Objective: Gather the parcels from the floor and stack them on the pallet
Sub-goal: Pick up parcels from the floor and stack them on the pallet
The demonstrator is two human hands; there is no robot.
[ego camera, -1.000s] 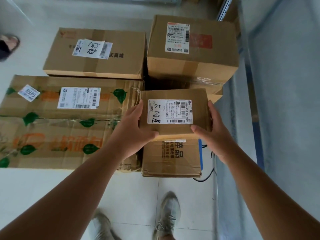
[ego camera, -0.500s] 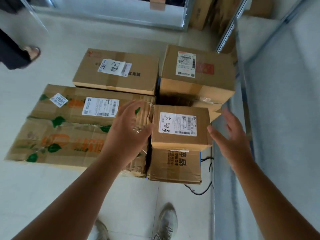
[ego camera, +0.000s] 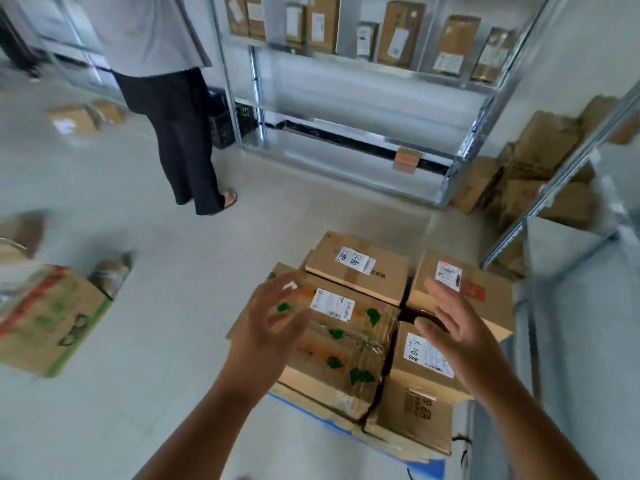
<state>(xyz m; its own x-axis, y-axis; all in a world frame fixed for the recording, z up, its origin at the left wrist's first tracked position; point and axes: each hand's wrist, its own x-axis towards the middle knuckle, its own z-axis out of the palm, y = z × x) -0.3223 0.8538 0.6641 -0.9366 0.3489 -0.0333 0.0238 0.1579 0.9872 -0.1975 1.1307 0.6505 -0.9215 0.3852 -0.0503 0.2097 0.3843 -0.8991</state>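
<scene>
parcels stacked on pallet (ego camera: 356,296): 5 | blue pallet (ego camera: 426,467): 1 | hands: 2 | loose boxes on floor at left (ego camera: 45,317): about 4 | bystander (ego camera: 180,126): 1 | metal shelf racks (ego camera: 346,98): 2

Metal shelving (ego camera: 346,81); bystander's legs (ego camera: 183,140) (sandalled).

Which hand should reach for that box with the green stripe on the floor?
Probably the left hand. The green-striped box lies on its side; the right hand is empty too but hovers over the stacked parcels.
</scene>
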